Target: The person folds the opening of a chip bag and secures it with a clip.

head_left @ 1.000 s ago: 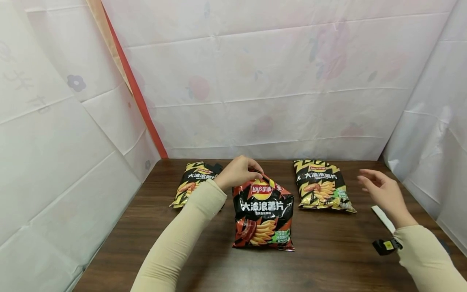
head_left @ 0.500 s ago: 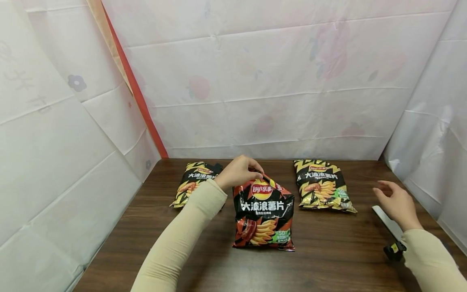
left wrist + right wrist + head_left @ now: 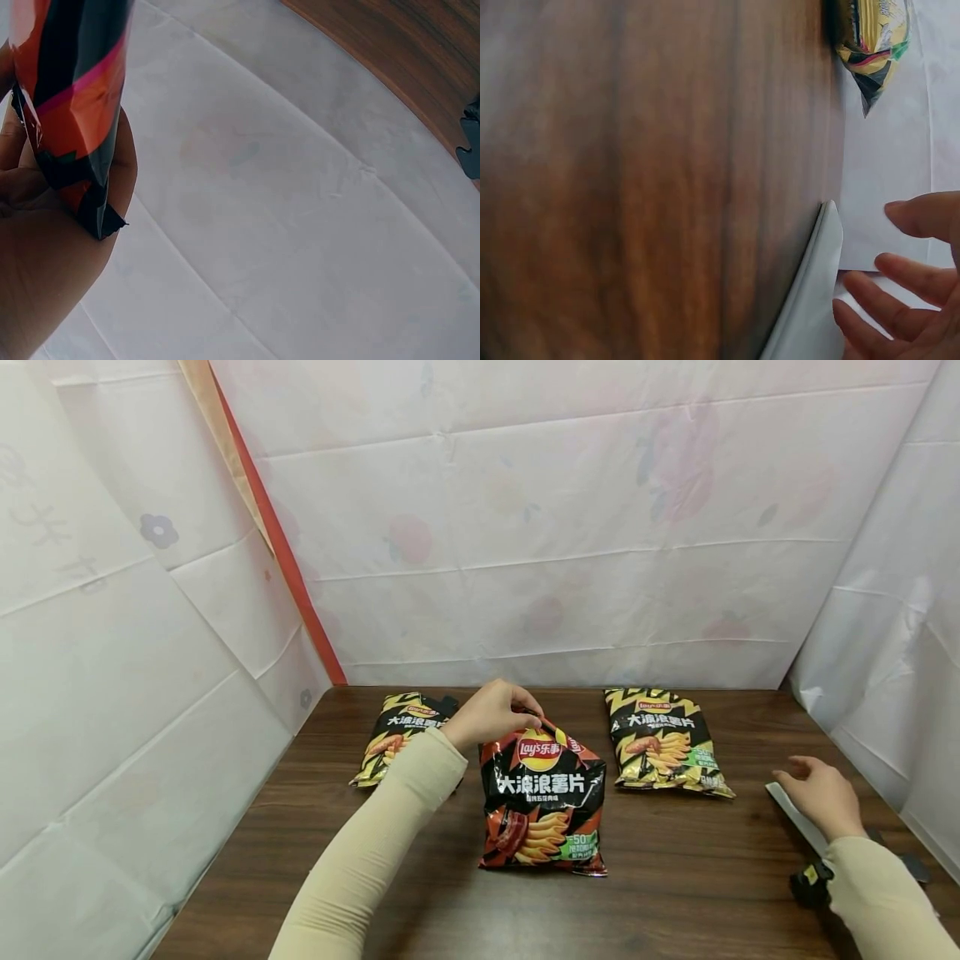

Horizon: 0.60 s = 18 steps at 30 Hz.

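My left hand grips the top edge of a red and black Lay's potato chip bag in the middle of the table. This bag stands upright, front towards me, its lower edge at the tabletop. In the left wrist view, the hand lies around a folded corner of the chip bag. Over at the right, my right hand has relaxed, slightly bent fingers and holds nothing. Just beside it lies a long pale flat strip, also close to the fingers in the right wrist view.
Two yellow and black chip bags lie towards the back: one at the left, partly behind my left arm, the other at the right. A small black object sits behind the left bag. White cloth walls surround the dark wooden table.
My right hand has moved down and slightly right, away from the right yellow and black chip bag, to beside the pale strip. The left hand and its chip bag have stayed in place.
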### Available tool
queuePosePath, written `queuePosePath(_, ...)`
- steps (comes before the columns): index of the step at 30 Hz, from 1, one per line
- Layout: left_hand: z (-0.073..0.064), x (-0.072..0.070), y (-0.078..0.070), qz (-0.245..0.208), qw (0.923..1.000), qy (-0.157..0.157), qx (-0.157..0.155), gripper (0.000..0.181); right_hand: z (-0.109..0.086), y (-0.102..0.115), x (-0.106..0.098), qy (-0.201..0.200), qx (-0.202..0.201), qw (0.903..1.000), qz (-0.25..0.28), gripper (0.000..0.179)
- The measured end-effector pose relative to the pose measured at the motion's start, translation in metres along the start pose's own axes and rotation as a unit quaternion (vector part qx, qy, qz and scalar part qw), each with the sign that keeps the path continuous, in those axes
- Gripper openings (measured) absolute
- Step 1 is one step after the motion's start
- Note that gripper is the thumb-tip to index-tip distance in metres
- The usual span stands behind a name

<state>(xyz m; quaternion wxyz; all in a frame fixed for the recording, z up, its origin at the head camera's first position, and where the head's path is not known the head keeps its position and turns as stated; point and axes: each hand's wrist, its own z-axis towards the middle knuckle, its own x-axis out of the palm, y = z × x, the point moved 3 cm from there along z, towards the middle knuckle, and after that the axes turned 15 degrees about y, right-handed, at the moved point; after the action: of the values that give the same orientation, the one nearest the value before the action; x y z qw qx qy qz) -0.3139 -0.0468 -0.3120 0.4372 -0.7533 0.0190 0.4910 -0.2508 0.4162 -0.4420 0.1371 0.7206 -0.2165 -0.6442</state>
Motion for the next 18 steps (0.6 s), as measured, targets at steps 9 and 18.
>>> queuePosePath(9,-0.0011,-0.0004,-0.0005,0.002,1.0,0.002,-0.001,0.009,-0.0002,-0.0066,-0.0027,0.041,0.05,0.9979,0.001,0.057)
queuePosePath(18,-0.002,-0.0006,-0.0022,0.0,1.0,0.002,-0.001,0.01,0.0011,-0.0105,-0.0038,0.082,0.091,0.9924,0.008,0.056)
